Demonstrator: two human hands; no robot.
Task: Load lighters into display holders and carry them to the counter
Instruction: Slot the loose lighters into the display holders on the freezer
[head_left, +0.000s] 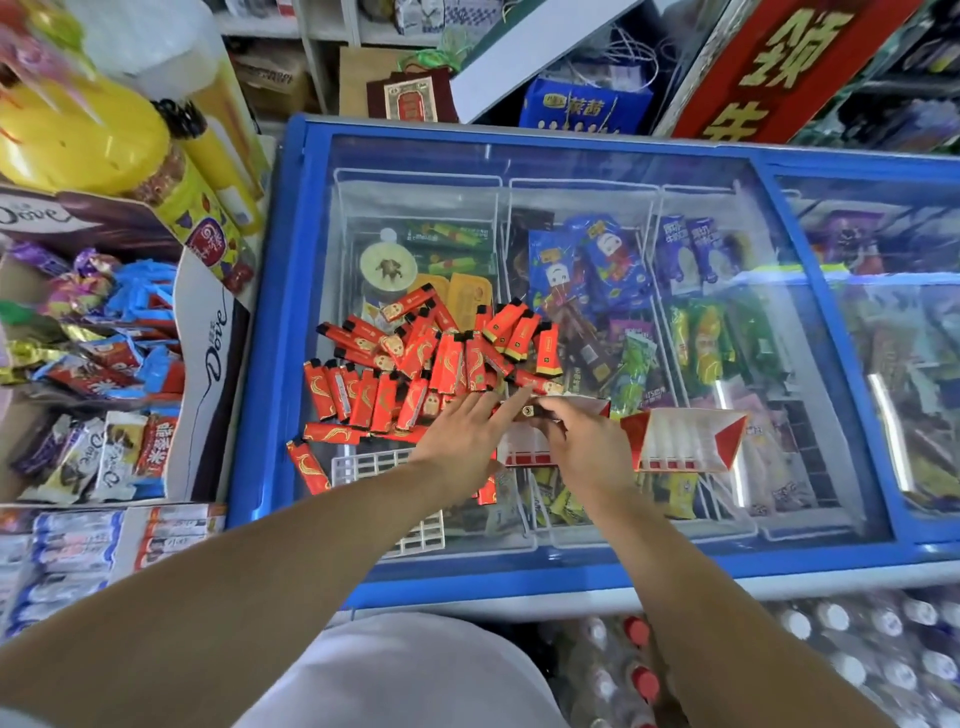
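Several red lighters (415, 358) lie in a loose pile on the glass lid of a blue chest freezer (291, 332). A red and white display holder (691, 439) lies on the glass right of the pile. A white slotted tray (363, 465) lies below the pile, partly hidden by my left arm. My left hand (460, 441) reaches over the pile's near edge with fingers stretched out, touching lighters. My right hand (582, 441) pinches a single lighter (530, 412) at the holder's left end.
Dove chocolate boxes (208, 358) and loose sweets (93, 364) crowd the shelf to the left. Ice creams fill the freezer baskets under the glass. Water bottles (831, 670) are stacked at the lower right, a red sign (779, 67) leans at the back.
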